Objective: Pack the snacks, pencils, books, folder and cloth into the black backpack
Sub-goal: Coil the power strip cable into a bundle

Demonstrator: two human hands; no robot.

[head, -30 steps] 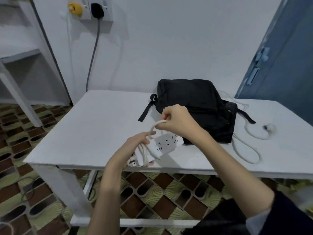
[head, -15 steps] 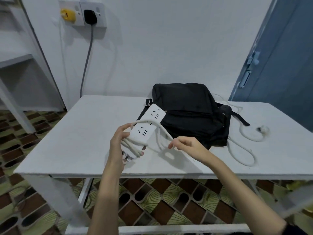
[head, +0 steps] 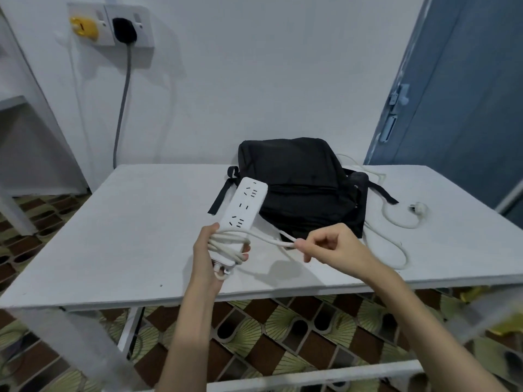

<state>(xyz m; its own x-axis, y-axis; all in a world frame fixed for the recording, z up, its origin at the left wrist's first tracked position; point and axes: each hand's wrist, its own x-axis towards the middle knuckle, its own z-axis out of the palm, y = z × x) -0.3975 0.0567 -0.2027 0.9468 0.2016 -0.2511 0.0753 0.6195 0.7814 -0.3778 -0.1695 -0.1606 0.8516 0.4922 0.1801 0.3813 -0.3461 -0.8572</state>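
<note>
The black backpack (head: 300, 182) lies flat on the white table (head: 141, 222), toward the back and right of centre, its zips shut. In front of it my left hand (head: 206, 250) grips the lower end of a white power strip (head: 243, 207), with several turns of its white cord wound round strip and fingers. My right hand (head: 328, 244) pinches the cord (head: 271, 240) a short way to the right of the strip. The loose cord runs on past the backpack to its plug (head: 418, 207) on the right. No snacks, pencils, books, folder or cloth are in view.
A wall socket (head: 113, 24) at the upper left holds a black plug with a grey cable hanging down. A blue door (head: 467, 94) stands at the right. White shelving (head: 17, 103) is at the left. Patterned floor tiles show under the table.
My right hand has swung from above the strip out to the right, drawing the cord round. My left hand has tilted the strip up so its sockets face me.
</note>
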